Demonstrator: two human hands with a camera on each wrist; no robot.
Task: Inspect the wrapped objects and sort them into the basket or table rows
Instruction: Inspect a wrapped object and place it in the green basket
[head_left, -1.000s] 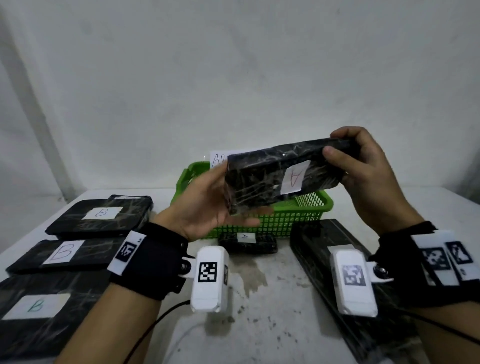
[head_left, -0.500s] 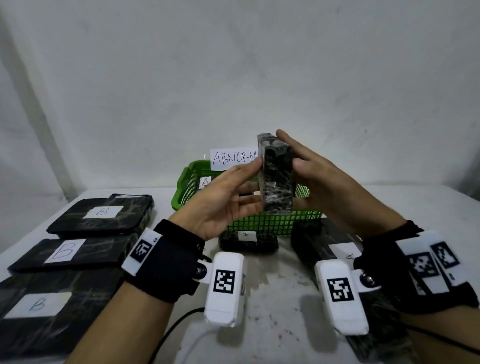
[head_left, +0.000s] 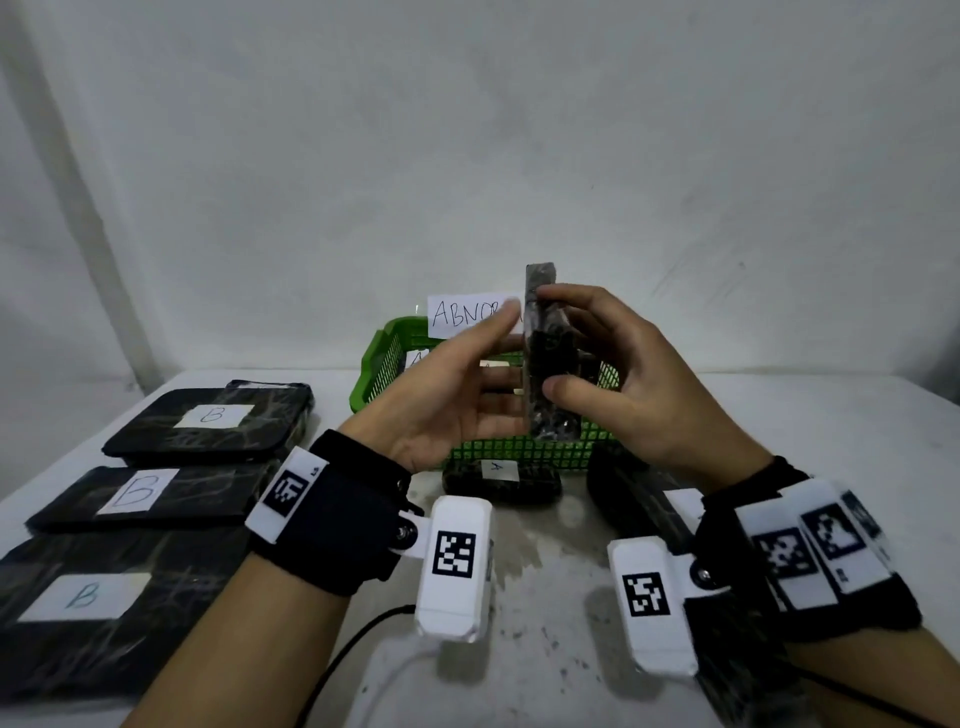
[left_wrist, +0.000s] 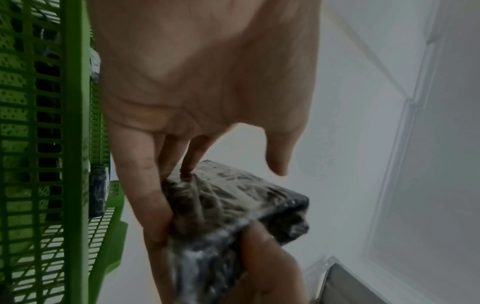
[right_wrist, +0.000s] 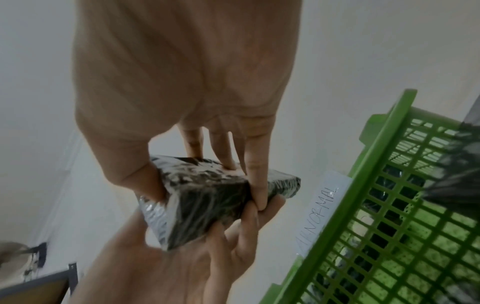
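Note:
A black pack in shiny clear wrap (head_left: 545, 358) stands upright and edge-on to me, above the front of the green basket (head_left: 375, 364). My right hand (head_left: 613, 374) grips it, thumb on the near edge and fingers over the far side and top. My left hand (head_left: 467, 389) lies flat against its left face with straight fingers. In the left wrist view those fingers (left_wrist: 145, 185) press along the pack (left_wrist: 233, 197) while the thumb stands free. The right wrist view shows the pack (right_wrist: 207, 201) pinched between thumb and fingers. Its label is hidden.
Three black packs marked B (head_left: 208, 421) (head_left: 140, 493) (head_left: 88, 597) lie in a row at the left. A small pack (head_left: 501, 478) sits before the basket; a long one (head_left: 639, 499) lies at the right. A paper sign (head_left: 467, 314) stands on the basket's back rim.
The pack has been turned from lying lengthwise with its A label facing me to standing upright and edge-on. My left hand went from cupping it to lying flat on its side.

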